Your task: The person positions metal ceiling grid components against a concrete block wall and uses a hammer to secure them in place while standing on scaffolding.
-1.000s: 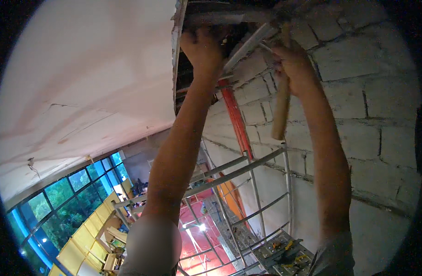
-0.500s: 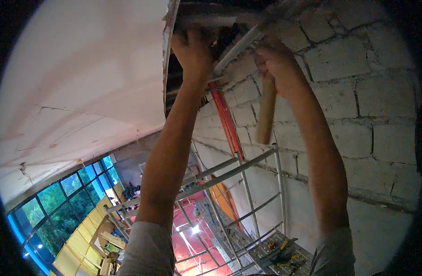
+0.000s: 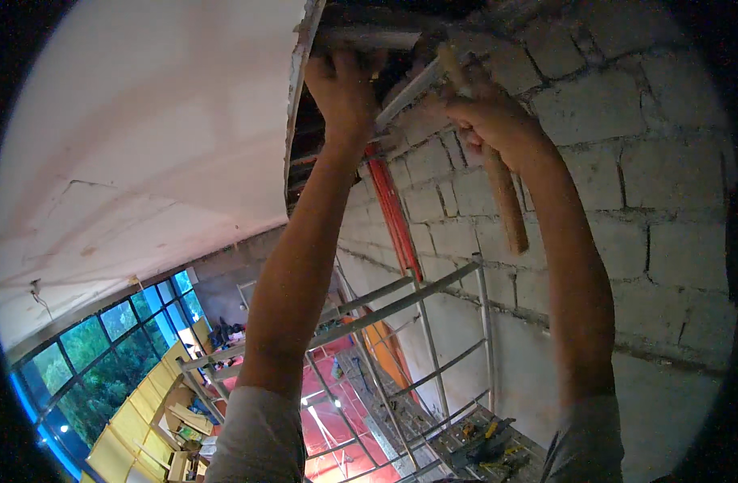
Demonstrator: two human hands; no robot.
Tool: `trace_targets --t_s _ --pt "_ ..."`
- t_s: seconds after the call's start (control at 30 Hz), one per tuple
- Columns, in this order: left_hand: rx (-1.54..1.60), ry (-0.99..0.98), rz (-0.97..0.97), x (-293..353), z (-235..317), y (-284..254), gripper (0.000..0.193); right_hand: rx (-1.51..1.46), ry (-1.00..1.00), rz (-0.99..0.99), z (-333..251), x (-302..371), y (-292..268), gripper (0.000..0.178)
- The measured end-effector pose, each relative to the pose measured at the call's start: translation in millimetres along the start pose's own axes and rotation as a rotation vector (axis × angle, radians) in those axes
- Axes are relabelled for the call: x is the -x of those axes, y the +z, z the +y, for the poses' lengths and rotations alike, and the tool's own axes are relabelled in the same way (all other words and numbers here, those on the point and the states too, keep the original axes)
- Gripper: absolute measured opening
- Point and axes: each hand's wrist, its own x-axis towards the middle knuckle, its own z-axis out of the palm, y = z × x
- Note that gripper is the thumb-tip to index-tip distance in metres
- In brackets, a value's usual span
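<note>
Both my arms are raised to a dark gap between the white ceiling panel (image 3: pixel 184 105) and the block wall (image 3: pixel 594 113). My left hand (image 3: pixel 343 95) is up inside the gap, its fingers curled beside a pale bar (image 3: pixel 377 37); what they hold is lost in shadow. In my right hand (image 3: pixel 498 122) is a hammer-like tool with a wooden handle (image 3: pixel 507 209). The handle hangs below my fist, and its blurred upper end sticks out above it. A slanting metal strip (image 3: pixel 409 95) runs between my hands.
Red pipes (image 3: pixel 394 211) run down the wall below the gap. Metal scaffold rails (image 3: pixel 401 298) stand beneath my arms, with tools (image 3: pixel 488 447) on a plank at lower right. Windows (image 3: pixel 103 346) line the far left. A wire (image 3: pixel 37 294) dangles from the ceiling.
My right hand has moved slightly down and right. The handle's lower end has swung right, and its upper end now shows above my fist. My left hand has barely moved.
</note>
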Motion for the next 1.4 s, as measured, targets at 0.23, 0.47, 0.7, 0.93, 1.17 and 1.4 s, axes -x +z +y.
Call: trace_targets --t_s 0.23,0.47,0.7,0.93,1.17,1.4 --pt "-0.029 0.014 0.063 -2 -2 9 0.021 -0.211 -0.157 0.196 5 -10 12 0.023" --pt "0.005 -0.02 0.055 -6 1 9 0.017 -0.263 -0.088 0.215 6 -11 -4 0.018" --pt "0.016 -0.006 0.059 -6 6 8 0.024 -0.261 -0.141 0.091 12 -20 13 0.018" --pt "0.096 -0.001 0.128 -4 0 19 0.016 -0.377 -0.024 0.257 9 -19 1 0.026" --pt "-0.006 0.019 0.121 -4 7 12 0.016 -0.047 -0.094 -0.001 -8 -3 9 0.023" --pt "0.147 0.01 0.168 -5 -9 21 0.022 -0.288 0.011 0.093 5 -12 9 0.021"
